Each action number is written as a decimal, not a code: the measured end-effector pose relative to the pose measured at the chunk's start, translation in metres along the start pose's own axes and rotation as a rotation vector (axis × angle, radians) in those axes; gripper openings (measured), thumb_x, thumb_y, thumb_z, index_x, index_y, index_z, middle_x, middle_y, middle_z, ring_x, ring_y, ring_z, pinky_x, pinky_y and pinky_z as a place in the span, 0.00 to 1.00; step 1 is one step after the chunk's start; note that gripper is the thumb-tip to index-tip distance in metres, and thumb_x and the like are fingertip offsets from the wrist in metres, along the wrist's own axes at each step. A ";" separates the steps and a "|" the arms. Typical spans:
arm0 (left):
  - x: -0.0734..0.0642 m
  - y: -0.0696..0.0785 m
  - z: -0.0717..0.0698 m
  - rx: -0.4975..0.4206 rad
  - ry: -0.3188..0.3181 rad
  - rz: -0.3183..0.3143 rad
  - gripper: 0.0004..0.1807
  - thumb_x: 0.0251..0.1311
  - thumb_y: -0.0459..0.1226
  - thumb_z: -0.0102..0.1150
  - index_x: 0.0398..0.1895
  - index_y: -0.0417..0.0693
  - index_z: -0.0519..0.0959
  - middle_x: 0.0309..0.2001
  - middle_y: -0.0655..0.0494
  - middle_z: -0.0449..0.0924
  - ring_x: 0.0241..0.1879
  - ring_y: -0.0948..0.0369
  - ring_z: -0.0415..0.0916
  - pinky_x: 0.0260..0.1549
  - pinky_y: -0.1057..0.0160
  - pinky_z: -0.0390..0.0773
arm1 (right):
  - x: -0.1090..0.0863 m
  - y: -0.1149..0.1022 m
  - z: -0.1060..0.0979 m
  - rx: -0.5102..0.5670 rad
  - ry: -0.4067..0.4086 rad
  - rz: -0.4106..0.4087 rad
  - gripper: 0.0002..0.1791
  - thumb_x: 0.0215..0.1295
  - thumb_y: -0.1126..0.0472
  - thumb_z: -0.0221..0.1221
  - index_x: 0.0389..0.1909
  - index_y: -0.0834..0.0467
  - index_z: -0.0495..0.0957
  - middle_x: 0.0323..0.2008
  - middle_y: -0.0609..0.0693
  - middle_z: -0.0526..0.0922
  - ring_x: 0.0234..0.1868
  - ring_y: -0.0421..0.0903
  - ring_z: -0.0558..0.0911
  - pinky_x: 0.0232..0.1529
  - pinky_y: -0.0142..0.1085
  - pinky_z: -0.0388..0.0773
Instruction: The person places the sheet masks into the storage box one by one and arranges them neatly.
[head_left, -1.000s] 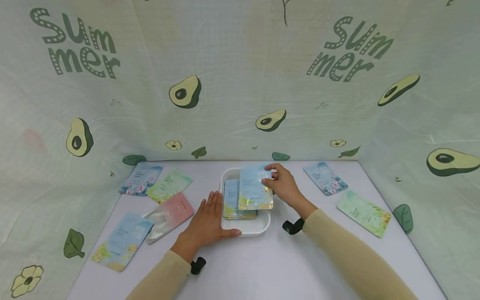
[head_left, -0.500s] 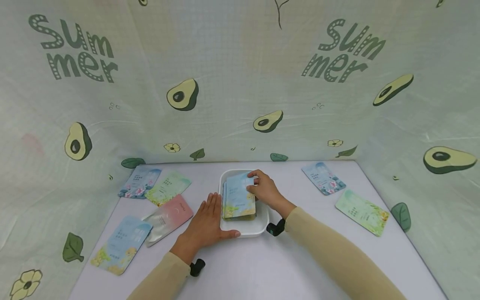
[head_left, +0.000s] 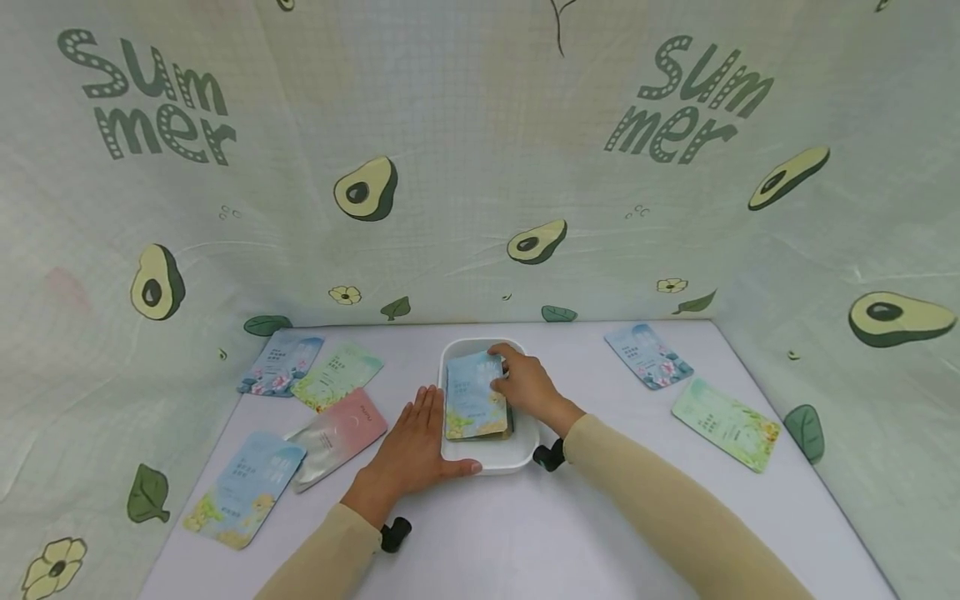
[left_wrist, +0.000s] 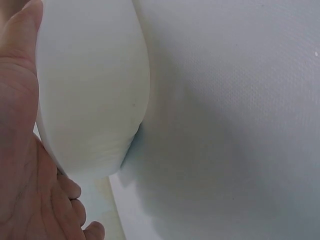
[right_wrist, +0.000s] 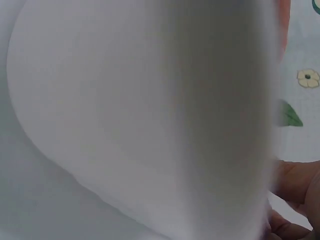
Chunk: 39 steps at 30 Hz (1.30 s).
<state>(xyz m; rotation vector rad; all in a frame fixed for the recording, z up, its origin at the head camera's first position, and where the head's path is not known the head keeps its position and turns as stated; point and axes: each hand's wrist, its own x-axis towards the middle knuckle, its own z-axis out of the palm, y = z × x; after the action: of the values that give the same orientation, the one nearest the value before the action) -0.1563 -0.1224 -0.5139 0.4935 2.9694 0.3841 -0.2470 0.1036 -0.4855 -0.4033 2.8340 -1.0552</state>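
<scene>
A white tray (head_left: pixel 519 454) holds a stack of flat packets that look like face mask sachets. On top lies a blue face mask packet (head_left: pixel 474 396) with yellow flowers at its lower end; my right hand (head_left: pixel 531 385) pinches its right edge with thumb and index finger. My left hand (head_left: pixel 408 446) rests against the tray's left side, fingers straight, its thumb along the front rim. The left wrist view has the tray's outer wall (left_wrist: pixel 95 90) beside the left palm. In the right wrist view the tray hides most of the right hand (right_wrist: pixel 300 195).
Left of the tray lie a dark blue packet (head_left: pixel 281 363), a green packet (head_left: pixel 339 375), a pink and silver packet (head_left: pixel 341 437) and a larger blue packet (head_left: pixel 247 487). To the right are a blue floral packet (head_left: pixel 649 357) and a green packet (head_left: pixel 726 423). A printed cloth (head_left: pixel 450 125) hangs behind.
My right hand has moved left and lowered the blue packet onto the stack in the tray, lining it up with the packets beneath. The left hand stays in place.
</scene>
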 end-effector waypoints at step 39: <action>0.002 -0.001 0.002 -0.070 -0.033 -0.034 0.78 0.50 0.81 0.58 0.86 0.37 0.39 0.87 0.41 0.39 0.86 0.46 0.35 0.83 0.46 0.47 | -0.167 0.239 -0.141 -0.454 0.179 0.225 0.38 0.80 0.53 0.56 0.70 0.84 0.58 0.67 0.86 0.60 0.68 0.83 0.60 0.67 0.75 0.60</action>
<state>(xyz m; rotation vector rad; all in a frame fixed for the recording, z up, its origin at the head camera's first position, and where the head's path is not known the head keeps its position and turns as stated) -0.1578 -0.1219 -0.5162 0.4370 2.9172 0.4702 -0.1619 0.4118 -0.5363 -0.0120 3.1732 -0.4216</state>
